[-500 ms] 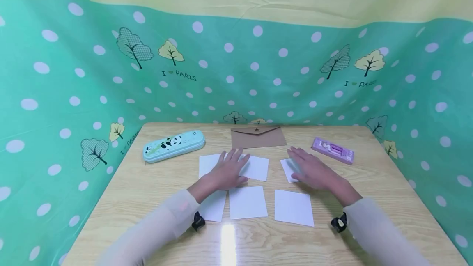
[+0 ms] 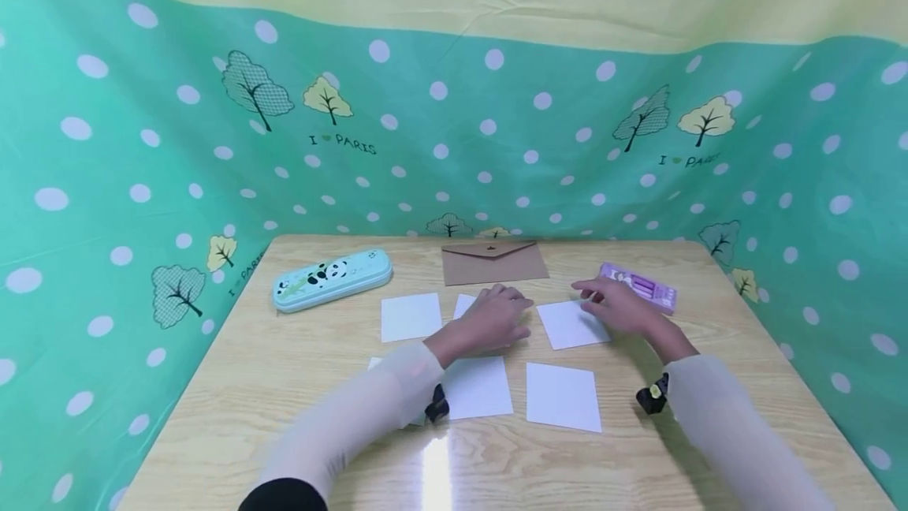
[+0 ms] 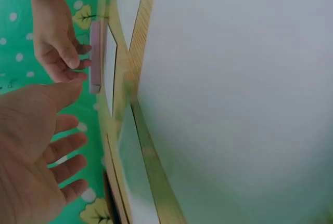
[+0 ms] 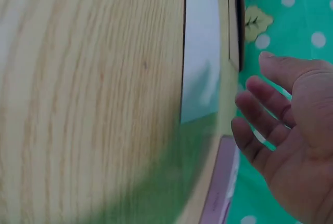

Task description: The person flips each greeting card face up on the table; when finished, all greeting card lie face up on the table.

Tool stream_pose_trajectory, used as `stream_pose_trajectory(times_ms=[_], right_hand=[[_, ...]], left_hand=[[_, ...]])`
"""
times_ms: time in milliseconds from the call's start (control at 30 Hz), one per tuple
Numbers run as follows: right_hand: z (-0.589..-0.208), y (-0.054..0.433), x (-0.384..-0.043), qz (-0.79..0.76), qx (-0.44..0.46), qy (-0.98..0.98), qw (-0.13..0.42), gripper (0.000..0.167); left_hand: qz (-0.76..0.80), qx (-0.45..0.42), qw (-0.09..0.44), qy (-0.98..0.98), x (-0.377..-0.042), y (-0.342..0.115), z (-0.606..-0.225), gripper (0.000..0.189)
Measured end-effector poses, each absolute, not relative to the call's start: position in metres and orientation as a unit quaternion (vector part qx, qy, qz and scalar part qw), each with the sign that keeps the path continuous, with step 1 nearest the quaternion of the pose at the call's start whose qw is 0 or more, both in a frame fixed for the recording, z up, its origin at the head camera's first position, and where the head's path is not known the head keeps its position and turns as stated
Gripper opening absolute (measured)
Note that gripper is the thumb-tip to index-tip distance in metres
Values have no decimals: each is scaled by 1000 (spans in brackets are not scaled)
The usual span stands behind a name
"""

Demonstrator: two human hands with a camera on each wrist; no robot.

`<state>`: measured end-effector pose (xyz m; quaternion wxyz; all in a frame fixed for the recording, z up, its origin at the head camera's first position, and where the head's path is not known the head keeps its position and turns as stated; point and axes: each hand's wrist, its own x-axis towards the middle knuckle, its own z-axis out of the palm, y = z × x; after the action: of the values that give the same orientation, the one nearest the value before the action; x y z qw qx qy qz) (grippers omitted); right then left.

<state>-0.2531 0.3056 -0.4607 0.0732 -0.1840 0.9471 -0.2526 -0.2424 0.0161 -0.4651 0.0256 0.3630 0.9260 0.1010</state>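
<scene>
Several white square papers lie in two rows on the wooden table. My left hand (image 2: pixel 491 318) is over the back-middle paper (image 2: pixel 464 303) and hides most of it. In the left wrist view the left hand (image 3: pixel 36 146) has loosely spread fingers and holds nothing. My right hand (image 2: pixel 619 307) hovers at the back-right paper (image 2: pixel 571 326), near its far right corner. Its fingers are relaxed and bent a little, with nothing between them, as the right wrist view of the hand (image 4: pixel 294 125) shows. The front-left paper is mostly hidden under my left sleeve.
A brown envelope (image 2: pixel 494 265) lies at the table's back middle. The blue panda pencil case (image 2: pixel 333 281) is at the back left. A purple box (image 2: pixel 656 294) sits behind my right hand. Front papers (image 2: pixel 478 389) lie nearer me, and a dotted green cloth (image 2: pixel 489 180) hangs behind.
My left hand has moved right, uncovering the back-left paper. The right hand has shifted right and slightly back, showing more of the back-right paper. The papers appear unmoved.
</scene>
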Motion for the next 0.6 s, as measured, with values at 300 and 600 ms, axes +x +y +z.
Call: stream_pose_trajectory(times_ms=[300,600], right_hand=[[-478,328,-264,-303,-130,937,111,42],[-483,339,-264,-305,-101,938,131,47]], left_hand=[[109,361,22,926,-247,52,-479,51],[83,359,47,928,-253,64,-482,54]])
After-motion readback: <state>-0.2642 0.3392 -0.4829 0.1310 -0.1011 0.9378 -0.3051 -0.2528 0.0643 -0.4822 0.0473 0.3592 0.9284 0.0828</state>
